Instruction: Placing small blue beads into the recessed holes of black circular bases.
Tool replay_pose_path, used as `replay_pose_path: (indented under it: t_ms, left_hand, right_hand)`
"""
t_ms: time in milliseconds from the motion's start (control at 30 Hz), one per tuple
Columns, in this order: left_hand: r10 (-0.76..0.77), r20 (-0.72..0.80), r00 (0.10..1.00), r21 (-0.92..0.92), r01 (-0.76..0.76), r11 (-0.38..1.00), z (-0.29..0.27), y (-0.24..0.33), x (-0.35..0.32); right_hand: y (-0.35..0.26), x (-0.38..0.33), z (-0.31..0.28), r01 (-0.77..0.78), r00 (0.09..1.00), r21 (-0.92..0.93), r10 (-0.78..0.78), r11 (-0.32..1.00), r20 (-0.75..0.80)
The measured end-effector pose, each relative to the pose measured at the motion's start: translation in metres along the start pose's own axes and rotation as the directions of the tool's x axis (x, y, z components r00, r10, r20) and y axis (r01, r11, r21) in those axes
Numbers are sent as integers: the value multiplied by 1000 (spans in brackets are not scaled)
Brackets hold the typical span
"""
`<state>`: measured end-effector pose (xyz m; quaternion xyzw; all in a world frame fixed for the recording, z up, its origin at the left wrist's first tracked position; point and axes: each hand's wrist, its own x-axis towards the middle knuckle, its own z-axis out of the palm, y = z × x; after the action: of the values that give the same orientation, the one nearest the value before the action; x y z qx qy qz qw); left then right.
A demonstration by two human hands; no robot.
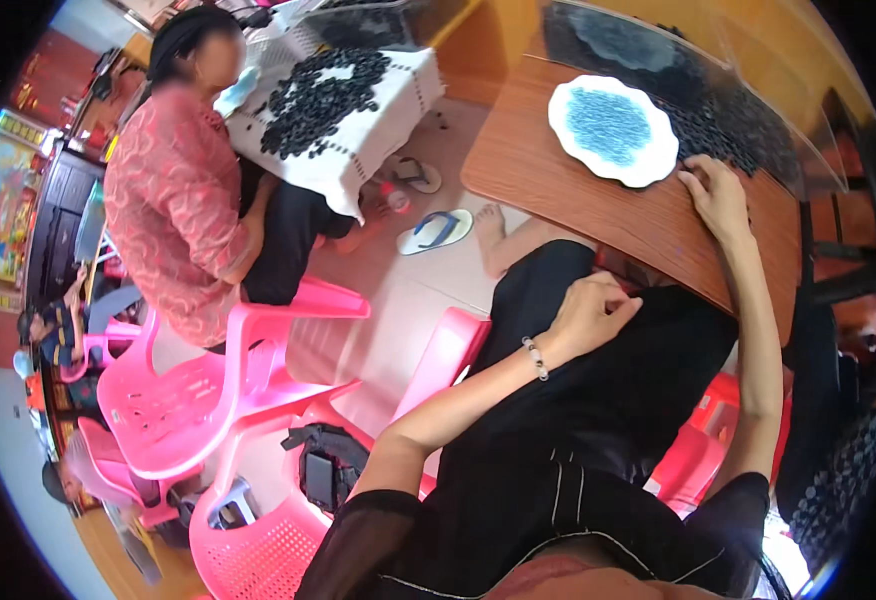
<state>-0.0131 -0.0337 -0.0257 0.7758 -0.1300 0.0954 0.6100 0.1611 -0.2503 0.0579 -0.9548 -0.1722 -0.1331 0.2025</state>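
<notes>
Black clothes [598,420] are filling the spot closest to the lens. Any lettering on the bright panel [3,200] far left is coming out too blurry to read. Counting: one scalloped white plate [653,175] with a blue middle is sitting on the brown table [518,130], and two sandals [436,231] are lying on the floor. Right hand [715,195] is hanging by the plate's rim, thumb and finger narrowly spaced; left hand [593,312] is curling loosely over the lap. Can't tell if either's gripping anything.

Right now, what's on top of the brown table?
A white plate, blue in the middle, and dark pieces beside it. The table right under the plate is covered, so I can't see there.
</notes>
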Motion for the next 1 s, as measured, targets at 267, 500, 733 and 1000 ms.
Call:
replay_pose_path:
  t_ms: [267, 500, 733, 1000]
  left_hand:
    - [-49, 52, 997, -26, 51, 998, -10, 0, -1]
    - [-107, 76, 991, -70, 112, 991, -5, -3, 0]
    - [-391, 233, 890, -565, 451, 691, -10, -5, 14]
    - [-369, 420, 829, -724, 552, 415, -34, -14, 48]
  right_hand:
    - [-5, 3, 17, 59, 998, 8, -59, 998, -35]
    - [-13, -12, 5, 176, 971, 4, -173, 984, -165]
    - [-63, -58, -8, 455, 866, 106, -412, 884, -284]
    - [-87, -61, 26, 631, 776, 238, -607, 738, -171]
